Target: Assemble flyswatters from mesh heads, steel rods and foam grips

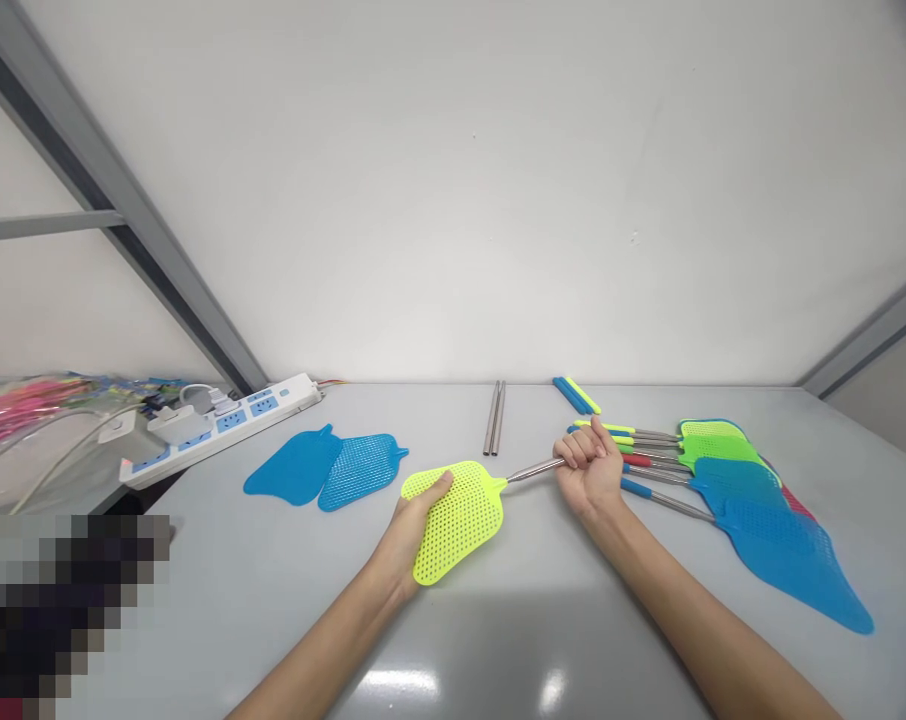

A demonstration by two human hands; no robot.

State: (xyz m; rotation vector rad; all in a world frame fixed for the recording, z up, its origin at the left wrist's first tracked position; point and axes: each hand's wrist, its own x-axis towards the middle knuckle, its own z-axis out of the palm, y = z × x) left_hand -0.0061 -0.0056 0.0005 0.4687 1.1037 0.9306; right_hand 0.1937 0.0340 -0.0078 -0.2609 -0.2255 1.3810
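My left hand (415,525) is closed on the yellow-green perforated head of a fly swatter (464,520), thumb on top. A thin metal rod runs from the head's neck to my right hand (592,470), whose fingers are wrapped around the rod's other end. Whatever grip sits at that end is hidden by the fingers. Left of my left hand lie two loose blue swatter heads (292,468). Beyond the held swatter, two bare metal rods (495,420) lie side by side. Close to my right hand are the handles of several swatters with rods and heads joined (768,490).
Several blue and yellow grip sleeves (577,395) lie at the table's back edge. On the left stands a white power strip (228,425) with plugs and cables. Plastic-wrapped colourful items (40,405) lie farther left. A wall (468,200) rises behind the grey table (558,620).
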